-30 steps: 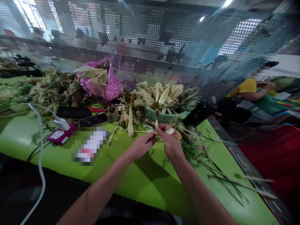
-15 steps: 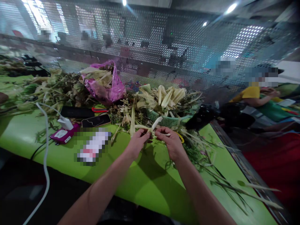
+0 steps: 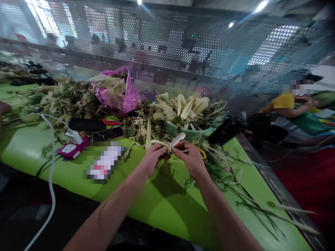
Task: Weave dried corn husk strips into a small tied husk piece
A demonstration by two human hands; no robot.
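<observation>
Both hands pinch a pale strip of dried corn husk [image 3: 178, 139] above the green table [image 3: 136, 184]. My left hand [image 3: 154, 158] is closed, thumb and fingertips together on the strip's left part. My right hand [image 3: 188, 156] is closed on it from the other side; the exact grip point is partly hidden by the fingers. A broad whitish end of husk sticks up between the hands, tilted right. Just beyond them sits a green basket [image 3: 180, 132] heaped with corn husks [image 3: 188, 106]. A yellow loop handle [image 3: 202, 152] lies beside my right hand.
Dried plants [image 3: 68, 97] and a pink plastic bag [image 3: 132, 94] of husks line the perforated screen [image 3: 162, 62]. A phone [image 3: 108, 134], purple power box [image 3: 72, 149] and white cable [image 3: 52, 174] lie left. Long stems [image 3: 277, 214] lie right. A person in a yellow sleeve [image 3: 284, 101] sits beyond.
The whitish end of the husk has tipped further right and shows more of its broad face. Both hands stay almost in place, fingers still pinched.
</observation>
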